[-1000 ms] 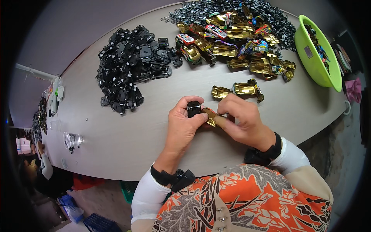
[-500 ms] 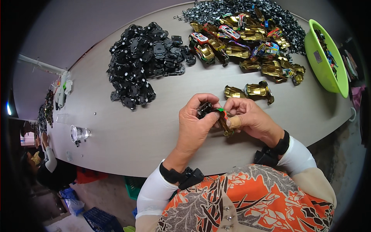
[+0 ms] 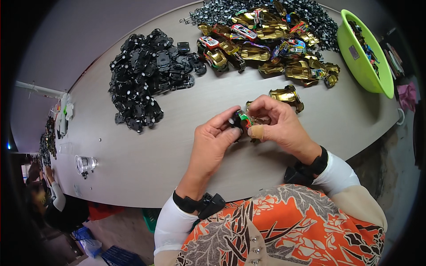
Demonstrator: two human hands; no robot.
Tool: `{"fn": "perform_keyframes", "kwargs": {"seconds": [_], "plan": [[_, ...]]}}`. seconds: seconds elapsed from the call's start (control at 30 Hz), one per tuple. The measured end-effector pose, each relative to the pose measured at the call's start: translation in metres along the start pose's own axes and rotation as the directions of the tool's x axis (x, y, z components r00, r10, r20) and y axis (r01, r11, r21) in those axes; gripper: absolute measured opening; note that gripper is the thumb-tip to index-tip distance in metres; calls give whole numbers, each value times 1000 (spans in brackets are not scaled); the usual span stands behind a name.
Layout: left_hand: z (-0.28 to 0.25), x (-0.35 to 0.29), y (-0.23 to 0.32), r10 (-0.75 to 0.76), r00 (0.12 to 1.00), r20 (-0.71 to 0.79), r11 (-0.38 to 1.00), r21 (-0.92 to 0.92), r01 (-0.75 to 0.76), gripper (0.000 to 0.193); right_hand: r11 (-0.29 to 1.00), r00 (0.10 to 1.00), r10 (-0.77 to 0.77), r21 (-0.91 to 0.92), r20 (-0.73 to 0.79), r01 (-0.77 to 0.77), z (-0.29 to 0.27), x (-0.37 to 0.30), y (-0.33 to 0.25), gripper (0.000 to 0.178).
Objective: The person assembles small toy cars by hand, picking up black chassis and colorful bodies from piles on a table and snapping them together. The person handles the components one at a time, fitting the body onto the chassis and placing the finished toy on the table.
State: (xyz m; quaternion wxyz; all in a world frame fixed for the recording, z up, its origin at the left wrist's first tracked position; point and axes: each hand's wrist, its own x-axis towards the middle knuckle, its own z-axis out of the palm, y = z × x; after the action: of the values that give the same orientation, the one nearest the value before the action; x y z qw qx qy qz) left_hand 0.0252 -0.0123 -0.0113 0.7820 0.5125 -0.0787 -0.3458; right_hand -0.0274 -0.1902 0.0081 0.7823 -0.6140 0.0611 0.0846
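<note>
My left hand [image 3: 207, 144] is closed on a small black toy car chassis [image 3: 234, 119], pinched between thumb and fingers. My right hand [image 3: 284, 128], with a tan plaster round its thumb, grips a toy car body shell [image 3: 246, 120] showing green and red. Shell and chassis meet between the two hands, over the table; fingers cover much of both, so how far they fit together cannot be seen. Just beyond my right hand lies a gold car shell [image 3: 286, 95], with another partly hidden behind the fingers.
A heap of black chassis [image 3: 148, 66] lies left of centre. Gold and coloured shells [image 3: 257, 53] are piled at the back, before many small dark parts [image 3: 306, 13]. A green basin [image 3: 364, 57] stands at right, a clear cup [image 3: 84, 164] at left. Another person's arm [image 3: 57, 195] shows far left.
The shell has been turned and brought up against the chassis, with its green and red side now showing more. The whole view has shifted, so the piles appear further left and higher.
</note>
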Motion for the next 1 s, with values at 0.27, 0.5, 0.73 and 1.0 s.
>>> {"fn": "perform_keyframes", "kwargs": {"seconds": [0.27,0.5,0.73,1.0], "plan": [[-4,-2,11,-72,997,6,997,-22,72,47,991,991,-136,-2,-18,136,-1,0,4,36],[-4,1,12,-25,1000,-17,975,-221,21,45,963,954,-269,-35,-135,266,3,-4,-1,43],[4,-1,12,2,1000,-11,977,-212,-4,44,951,945,-298,-125,-133,282,10,-7,1,38],[3,-2,13,-15,1000,-17,983,-185,12,44,899,920,-377,-284,-108,335,14,-6,5,34]]}}
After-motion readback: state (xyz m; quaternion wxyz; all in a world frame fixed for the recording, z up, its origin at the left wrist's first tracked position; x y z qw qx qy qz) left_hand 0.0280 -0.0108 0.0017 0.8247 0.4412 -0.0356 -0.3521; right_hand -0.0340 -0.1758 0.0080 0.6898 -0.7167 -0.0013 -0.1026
